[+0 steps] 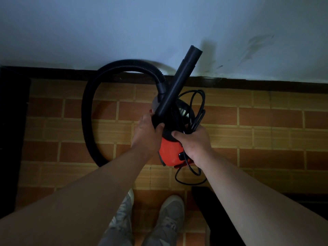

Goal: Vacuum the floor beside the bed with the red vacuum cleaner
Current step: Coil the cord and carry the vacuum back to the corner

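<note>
The red vacuum cleaner (170, 153) hangs in front of me above the tiled floor, small and round with a black top. My left hand (147, 134) grips the lower end of its black rigid tube (179, 80), which points up and away toward the wall. My right hand (192, 142) grips the black top of the vacuum together with a bundle of black power cord (196, 107). A black ribbed hose (88, 110) loops from the vacuum's top out to the left and down.
A pale blue wall (159, 29) with a dark skirting strip (266, 82) stands straight ahead. Brown and tan tiles (266, 130) cover the floor. Dark furniture (10, 130) sits at the left edge, another dark object (204, 206) at lower right. My grey shoes (170, 215) are below.
</note>
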Motion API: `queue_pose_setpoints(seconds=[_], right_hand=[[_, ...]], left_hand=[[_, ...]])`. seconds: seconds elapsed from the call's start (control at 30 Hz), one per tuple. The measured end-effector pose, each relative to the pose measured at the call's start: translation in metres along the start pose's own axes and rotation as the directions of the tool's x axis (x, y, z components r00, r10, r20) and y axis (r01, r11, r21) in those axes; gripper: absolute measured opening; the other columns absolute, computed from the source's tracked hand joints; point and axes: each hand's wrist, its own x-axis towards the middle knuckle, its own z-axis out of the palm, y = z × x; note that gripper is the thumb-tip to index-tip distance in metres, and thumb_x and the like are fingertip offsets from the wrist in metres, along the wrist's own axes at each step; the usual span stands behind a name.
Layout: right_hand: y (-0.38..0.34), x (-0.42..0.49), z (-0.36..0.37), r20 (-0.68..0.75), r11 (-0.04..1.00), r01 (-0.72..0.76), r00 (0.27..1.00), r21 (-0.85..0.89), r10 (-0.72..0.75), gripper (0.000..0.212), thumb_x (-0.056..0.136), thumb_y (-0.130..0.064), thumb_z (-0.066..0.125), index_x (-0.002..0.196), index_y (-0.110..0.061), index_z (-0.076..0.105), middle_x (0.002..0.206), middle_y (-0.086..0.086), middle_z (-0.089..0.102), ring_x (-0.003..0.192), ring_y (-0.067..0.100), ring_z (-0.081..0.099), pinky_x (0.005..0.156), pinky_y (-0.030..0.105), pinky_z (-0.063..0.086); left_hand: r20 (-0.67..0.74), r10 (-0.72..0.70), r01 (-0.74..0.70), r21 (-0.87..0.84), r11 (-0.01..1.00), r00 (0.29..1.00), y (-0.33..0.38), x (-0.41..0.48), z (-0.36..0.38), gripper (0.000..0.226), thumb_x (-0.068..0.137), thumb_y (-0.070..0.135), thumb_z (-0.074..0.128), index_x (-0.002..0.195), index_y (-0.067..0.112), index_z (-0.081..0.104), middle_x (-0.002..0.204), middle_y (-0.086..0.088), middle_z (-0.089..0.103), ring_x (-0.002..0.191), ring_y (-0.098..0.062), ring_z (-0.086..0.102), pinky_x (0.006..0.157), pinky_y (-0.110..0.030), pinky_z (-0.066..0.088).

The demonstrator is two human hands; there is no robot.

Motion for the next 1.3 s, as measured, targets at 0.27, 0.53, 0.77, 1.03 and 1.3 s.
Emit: queue_pose_setpoints(seconds=[0.27,0.53,0.77,1.03,1.3], right_hand=[[-0.005,-0.004,0.004,-0.024,0.997,0.039,0.999,-0.07,-0.041,0.025,0.082,-0.014,0.072,0.1,-0.029,0.066,0.092,-0.013,0.07,0.092,0.012,0.066,0.088,0.041,0.057],[-0.007,-0.015,-0.004,0.217,0.891,0.219,0.966,-0.398,-0.141,0.035,0.087,-0.015,0.067,0.116,-0.032,0.056,0.098,-0.014,0.063,0.091,0.008,0.061,0.08,0.024,0.051],[-0.03,-0.021,-0.003,0.376,0.604,0.374,0.917,-0.703,-0.131,0.029,0.084,-0.025,0.07,0.111,-0.031,0.061,0.083,-0.009,0.068,0.083,0.015,0.066,0.088,0.042,0.055],[-0.059,-0.016,0.01,0.543,0.277,0.559,0.828,-0.782,-0.138,0.042,0.089,-0.023,0.061,0.13,-0.027,0.054,0.085,-0.009,0.064,0.085,0.019,0.061,0.097,0.042,0.04],[-0.07,-0.005,0.025,0.513,0.337,0.549,0.835,-0.765,-0.198,0.036,0.089,-0.019,0.065,0.122,-0.027,0.056,0.08,-0.011,0.055,0.078,0.016,0.055,0.085,0.04,0.049]], left_hand=[[0.06,0.08,-0.081,0.015,0.997,0.995,-0.006,-0.002,-0.008,0.034,0.101,0.029,0.058,0.133,0.017,0.051,0.12,-0.002,0.059,0.112,-0.019,0.058,0.09,-0.034,0.05],[0.087,0.388,-0.385,-0.045,0.922,0.918,0.002,-0.032,-0.075,0.016,0.105,0.033,0.046,0.122,0.034,0.047,0.091,0.014,0.056,0.084,0.008,0.058,0.065,-0.006,0.04],[0.159,0.199,-0.216,0.096,0.972,0.967,-0.014,-0.029,-0.126,0.024,0.099,0.048,0.057,0.114,0.033,0.047,0.071,0.006,0.06,0.057,0.002,0.061,0.045,-0.014,0.04],[0.255,0.17,-0.206,0.123,0.971,0.952,-0.017,-0.018,-0.142,0.021,0.098,0.049,0.058,0.105,0.032,0.048,0.073,0.001,0.061,0.05,-0.001,0.061,0.044,-0.017,0.044],[0.182,0.141,-0.151,0.043,0.988,0.973,-0.015,-0.006,-0.147,0.029,0.098,0.049,0.058,0.113,0.026,0.051,0.081,-0.002,0.065,0.054,-0.007,0.064,0.046,-0.024,0.053]])
